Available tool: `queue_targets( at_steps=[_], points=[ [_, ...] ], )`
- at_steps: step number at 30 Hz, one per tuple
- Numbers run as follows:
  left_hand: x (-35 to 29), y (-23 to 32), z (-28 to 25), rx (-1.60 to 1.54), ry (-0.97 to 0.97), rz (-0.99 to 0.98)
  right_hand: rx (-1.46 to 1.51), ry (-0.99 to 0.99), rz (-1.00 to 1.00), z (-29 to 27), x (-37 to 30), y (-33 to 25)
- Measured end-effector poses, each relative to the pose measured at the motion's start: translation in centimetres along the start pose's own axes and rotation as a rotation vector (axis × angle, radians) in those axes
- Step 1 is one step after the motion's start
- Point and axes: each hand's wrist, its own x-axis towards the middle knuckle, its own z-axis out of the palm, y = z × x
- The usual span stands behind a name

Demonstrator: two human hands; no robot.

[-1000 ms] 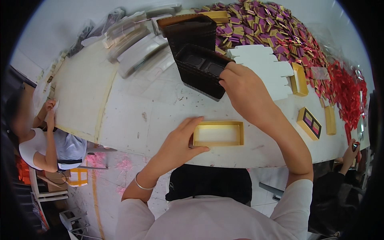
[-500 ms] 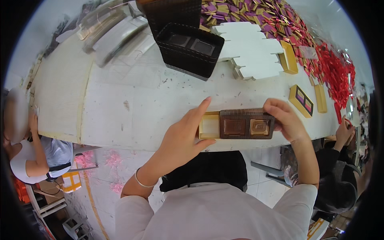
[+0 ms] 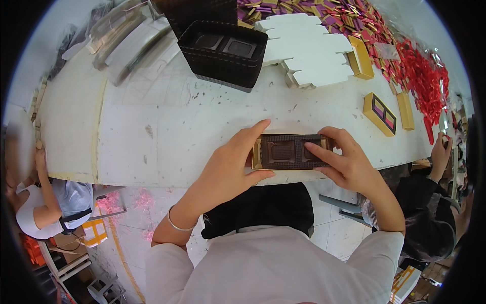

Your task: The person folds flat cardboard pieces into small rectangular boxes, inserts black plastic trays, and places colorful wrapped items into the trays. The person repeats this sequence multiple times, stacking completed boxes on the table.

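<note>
Near the table's front edge lies a small gold box (image 3: 257, 153), with a dark brown two-compartment plastic tray (image 3: 281, 152) set over and into it. My left hand (image 3: 223, 161) clasps the box's left end, thumb along the near side and fingers along the far side. At the other end my right hand (image 3: 349, 161) holds the tray by its long sides, one finger bent down onto the right compartment. The box's right end is hidden under the tray and that hand.
Ahead stand nested dark trays (image 3: 223, 55) and a stack of white flat cartons (image 3: 306, 48). An empty gold box (image 3: 360, 58), a filled gold box (image 3: 379, 114) and a gold strip-like box (image 3: 405, 111) lie right. Beyond are small wrapped pieces (image 3: 349, 20) and red ribbons (image 3: 420, 81). People sit at both sides.
The tray has shifted left and down into the gold box, covering most of its inside. My right hand has moved left from the tray's end onto its top and sides.
</note>
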Motion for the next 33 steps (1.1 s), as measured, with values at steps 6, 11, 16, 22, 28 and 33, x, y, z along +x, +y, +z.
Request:
queue_targets(
  at_steps=[6, 11, 16, 22, 28, 33],
  points=[
    [0.4, -0.1, -0.9, 0.065, -0.061, 0.032, 0.228, -0.045, 0.093, 0.9, 0.8, -0.8],
    [0.9, -0.4, -2.3, 0.051, -0.125, 0.009, 0.011, -0.3, -0.086, -2.5, 1.4, -0.5],
    [1.3, -0.3, -2.4, 0.11, -0.145, 0.021, -0.622, -0.172, -0.499, -1.3, 2.0, -0.5],
    [0.7, -0.8, -2.5, 0.107, -0.109, 0.035, -0.447, -0.154, -0.349, -0.8, 1.6, -0.6],
    [1.4, 0.1, -2.6, 0.121, -0.161, -0.008, -0.323, -0.037, -0.318, 0.7, 0.7, 0.5],
    [1.0, 0.2, -2.3, 0.138, -0.1, 0.001, -0.421, -0.069, -0.295, 0.7, 1.1, -0.2]
  ],
)
